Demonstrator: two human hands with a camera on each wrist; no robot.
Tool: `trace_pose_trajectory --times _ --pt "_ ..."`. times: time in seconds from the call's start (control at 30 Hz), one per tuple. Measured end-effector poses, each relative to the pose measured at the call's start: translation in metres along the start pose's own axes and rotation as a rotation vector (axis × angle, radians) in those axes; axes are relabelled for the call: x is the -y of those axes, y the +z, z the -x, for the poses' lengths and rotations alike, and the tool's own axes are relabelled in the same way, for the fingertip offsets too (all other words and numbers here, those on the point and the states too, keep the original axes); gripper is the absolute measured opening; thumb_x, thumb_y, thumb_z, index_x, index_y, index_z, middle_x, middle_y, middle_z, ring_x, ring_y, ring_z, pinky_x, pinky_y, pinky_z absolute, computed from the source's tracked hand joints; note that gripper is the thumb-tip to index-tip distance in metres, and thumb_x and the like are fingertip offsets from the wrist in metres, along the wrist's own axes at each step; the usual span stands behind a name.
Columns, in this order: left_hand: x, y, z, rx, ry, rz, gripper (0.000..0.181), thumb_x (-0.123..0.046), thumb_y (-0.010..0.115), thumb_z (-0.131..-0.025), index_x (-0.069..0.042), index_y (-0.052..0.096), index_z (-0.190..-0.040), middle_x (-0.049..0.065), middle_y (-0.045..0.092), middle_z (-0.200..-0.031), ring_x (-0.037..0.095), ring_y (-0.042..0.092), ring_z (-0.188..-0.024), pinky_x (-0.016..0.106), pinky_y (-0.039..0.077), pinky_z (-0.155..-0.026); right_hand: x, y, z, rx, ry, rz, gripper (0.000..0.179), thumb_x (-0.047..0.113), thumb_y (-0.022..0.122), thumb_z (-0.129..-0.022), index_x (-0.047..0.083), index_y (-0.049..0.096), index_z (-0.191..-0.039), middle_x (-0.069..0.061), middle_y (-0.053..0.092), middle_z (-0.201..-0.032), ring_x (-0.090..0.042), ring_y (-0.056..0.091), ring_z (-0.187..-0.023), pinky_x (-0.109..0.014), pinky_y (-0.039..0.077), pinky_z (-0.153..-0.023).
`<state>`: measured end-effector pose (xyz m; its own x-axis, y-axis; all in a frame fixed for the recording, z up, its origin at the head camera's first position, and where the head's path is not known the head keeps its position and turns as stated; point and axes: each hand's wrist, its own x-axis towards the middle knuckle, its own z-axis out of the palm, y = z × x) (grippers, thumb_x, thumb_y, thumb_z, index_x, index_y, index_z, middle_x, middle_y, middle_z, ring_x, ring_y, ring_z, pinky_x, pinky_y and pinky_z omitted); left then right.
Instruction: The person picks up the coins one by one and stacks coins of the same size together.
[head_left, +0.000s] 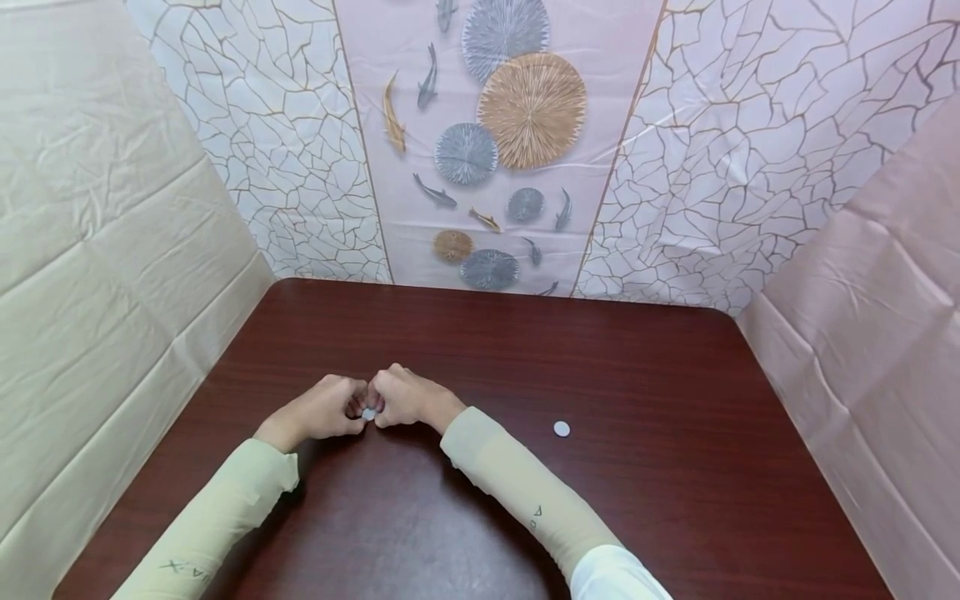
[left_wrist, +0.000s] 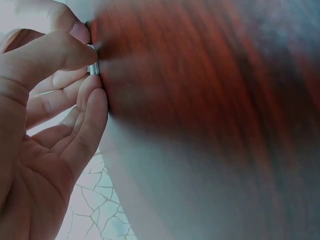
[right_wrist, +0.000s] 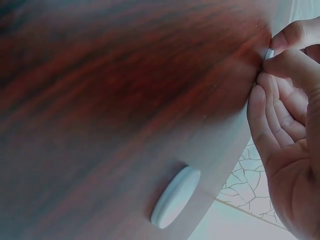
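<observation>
On the left part of the dark wooden table, a small white disc point(head_left: 368, 414) lies between my two hands, low at the tabletop. My left hand point(head_left: 328, 407) pinches it from the left, thumb and curled fingers at its edge. From the right, my right hand point(head_left: 406, 397) grips the same disc with its fingertips. In the left wrist view only a thin slice of the disc point(left_wrist: 93, 61) shows beside the thumb; the fingers hide the rest. A second white disc point(right_wrist: 176, 197), round and thick-edged, lies flat to the right of my right hand.
The reddish-brown table point(head_left: 660, 500) has rounded far corners. Behind it hangs a patterned cloth point(head_left: 480, 208) with fish and round motifs. Plain pale cloths stand along the left side point(head_left: 90, 275) and right side point(head_left: 870, 333).
</observation>
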<state>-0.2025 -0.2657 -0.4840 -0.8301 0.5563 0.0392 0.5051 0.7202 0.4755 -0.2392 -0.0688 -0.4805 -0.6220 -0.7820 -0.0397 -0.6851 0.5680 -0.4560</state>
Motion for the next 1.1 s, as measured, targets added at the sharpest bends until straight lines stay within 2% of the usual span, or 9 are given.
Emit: trace_pose_trajectory --times 0.37,0.73,1.1 --pt "0.0019 -0.0007 -0.0003 0.013 0.018 0.003 0.019 -0.004 0.078 -0.076 -0.013 0.066 -0.087 -0.004 0.07 -0.08 0.003 0.067 -0.074 0.02 0.056 -0.069 -0.0012 -0.0014 -0.0002 0.022 0.017 -0.023 0.012 0.009 0.084 -0.084 0.016 0.077 -0.091 0.009 0.075 -0.088 0.003 0.066 -0.082 -0.01 0.051 -0.073" --pt "0.0025 -0.0006 0.0011 0.012 0.02 0.026 0.017 -0.004 0.078 -0.077 -0.011 0.067 -0.089 -0.002 0.071 -0.082 0.005 0.068 -0.075 0.021 0.058 -0.07 -0.0018 -0.0021 -0.0006 0.021 -0.022 -0.004 0.012 0.008 0.082 -0.084 0.016 0.076 -0.09 0.01 0.074 -0.086 0.004 0.066 -0.08 -0.009 0.051 -0.073" --pt "0.002 -0.0002 0.0012 0.013 0.022 0.037 0.018 -0.004 0.078 -0.078 -0.011 0.067 -0.09 -0.002 0.07 -0.082 0.006 0.068 -0.076 0.022 0.058 -0.07 -0.0006 -0.0028 0.0003 0.03 -0.012 -0.02 0.011 0.007 0.082 -0.085 0.016 0.076 -0.09 0.01 0.073 -0.086 0.003 0.065 -0.08 -0.01 0.051 -0.072"
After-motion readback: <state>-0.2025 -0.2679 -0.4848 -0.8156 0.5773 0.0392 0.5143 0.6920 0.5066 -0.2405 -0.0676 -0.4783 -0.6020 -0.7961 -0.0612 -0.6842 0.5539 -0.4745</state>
